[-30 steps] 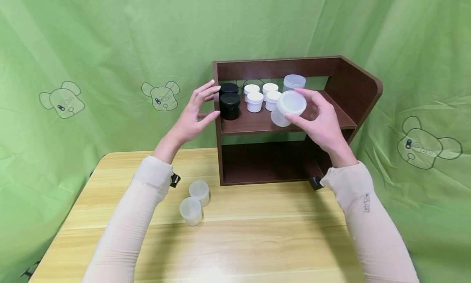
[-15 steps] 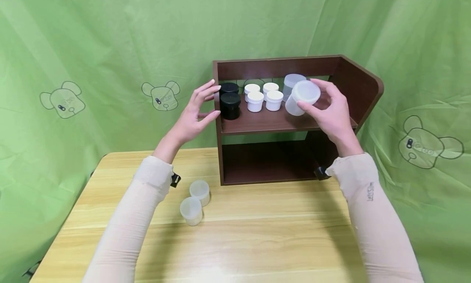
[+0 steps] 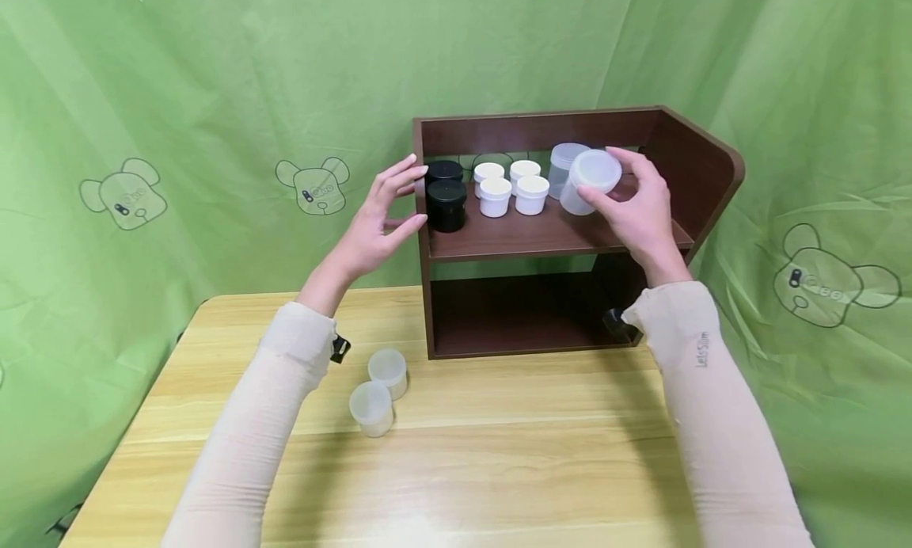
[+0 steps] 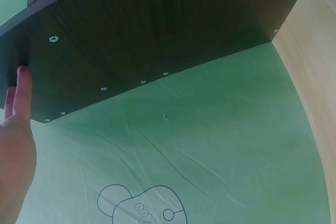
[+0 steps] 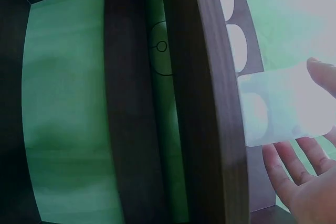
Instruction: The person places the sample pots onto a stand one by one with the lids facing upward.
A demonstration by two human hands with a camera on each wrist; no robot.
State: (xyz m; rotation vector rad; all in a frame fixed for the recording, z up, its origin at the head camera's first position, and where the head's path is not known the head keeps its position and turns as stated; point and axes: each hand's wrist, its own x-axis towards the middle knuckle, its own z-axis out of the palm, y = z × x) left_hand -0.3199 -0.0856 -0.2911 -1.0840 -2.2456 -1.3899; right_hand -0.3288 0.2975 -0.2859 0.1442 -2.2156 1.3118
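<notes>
With thumb and fingers, my right hand (image 3: 641,207) grips a translucent lidded jar (image 3: 590,185) at its right side. The jar stands at the upper shelf board (image 3: 506,243), slightly tilted in the head view. In the right wrist view the jar's bottom (image 5: 257,111) is right at the board's edge. Behind and left of it is another translucent jar (image 3: 561,164), partly hidden. My left hand (image 3: 370,223), fingers relaxed and spread, touches the left side panel (image 4: 147,30) of the brown shelf unit, nearest the black jars (image 3: 447,207).
Several small white jars (image 3: 495,198) stand in the middle of the upper board. Two translucent cups (image 3: 372,412) sit side by side on the wooden table (image 3: 484,469), left of the unit. The unit's right side panel (image 3: 694,176) rises beyond my right hand. Green cloth (image 3: 214,73) hangs behind.
My right hand has carried the translucent jar right and back over the upper board, toward the other translucent jar. The left hand stays at the side panel.
</notes>
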